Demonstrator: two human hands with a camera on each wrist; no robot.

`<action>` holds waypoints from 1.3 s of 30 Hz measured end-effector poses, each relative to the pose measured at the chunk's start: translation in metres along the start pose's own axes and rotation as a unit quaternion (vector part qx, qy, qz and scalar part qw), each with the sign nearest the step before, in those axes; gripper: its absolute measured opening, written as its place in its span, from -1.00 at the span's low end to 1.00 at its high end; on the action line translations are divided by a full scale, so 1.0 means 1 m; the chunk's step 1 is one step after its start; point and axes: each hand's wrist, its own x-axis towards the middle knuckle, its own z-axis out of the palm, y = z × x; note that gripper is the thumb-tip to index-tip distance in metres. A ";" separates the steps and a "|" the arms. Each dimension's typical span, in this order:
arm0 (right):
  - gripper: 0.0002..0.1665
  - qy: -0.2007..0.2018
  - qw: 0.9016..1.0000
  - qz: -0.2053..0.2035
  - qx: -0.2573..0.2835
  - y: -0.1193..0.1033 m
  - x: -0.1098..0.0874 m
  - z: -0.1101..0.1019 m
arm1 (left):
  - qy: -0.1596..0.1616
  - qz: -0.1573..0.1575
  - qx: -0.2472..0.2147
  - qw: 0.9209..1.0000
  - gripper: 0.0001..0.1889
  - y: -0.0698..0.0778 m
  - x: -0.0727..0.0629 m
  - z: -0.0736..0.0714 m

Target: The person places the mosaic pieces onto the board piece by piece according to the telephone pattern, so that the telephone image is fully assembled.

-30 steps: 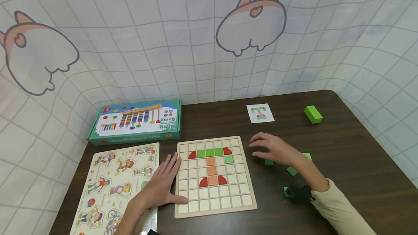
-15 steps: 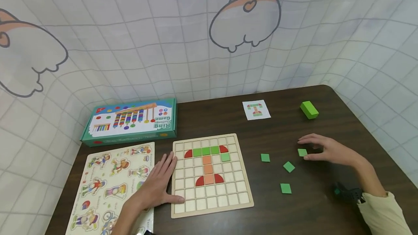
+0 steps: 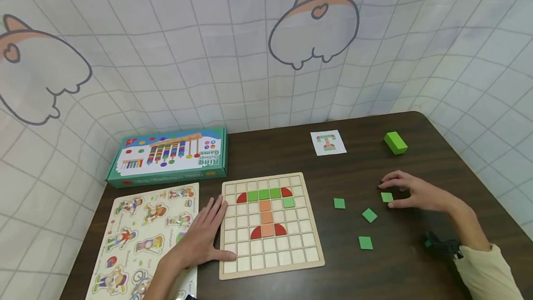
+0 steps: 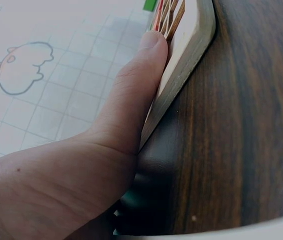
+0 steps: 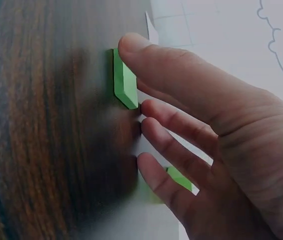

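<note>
"Fingers parted on my R hand (image 3: pixel 420 193): thumb at the near edge of a green tile (image 3: pixel 387 197), index just off its far edge. Can't tell if the thumb's touching."

"And vs. 1 sec ago?"

"Big swing! It was by the board's (image 3: pixel 271 260) right side; now it's way out, w/ three more loose tiles (image 3: pixel 369 215) in full view between. L hand (image 3: pixel 201 240) hasn't budged: on the board's left edge, thumb splayed wide."

"Surface? Room?"

"Dark wood-grain tbl (image 3: pixel 366 175); pic card (image 3: pixel 328 142) & lime block (image 3: pixel 395 143) toward the back, Ring game box (image 3: pixel 170 155) & sports puzzle (image 3: pixel 137 219) left. White grid-printed curtain (image 3: pixel 233 87) behind."
</note>
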 end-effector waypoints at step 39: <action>-0.78 -0.007 0.967 -0.204 -0.151 -0.238 0.184 0.115 | 0.010 0.007 0.016 1.000 0.31 -0.003 0.000 0.001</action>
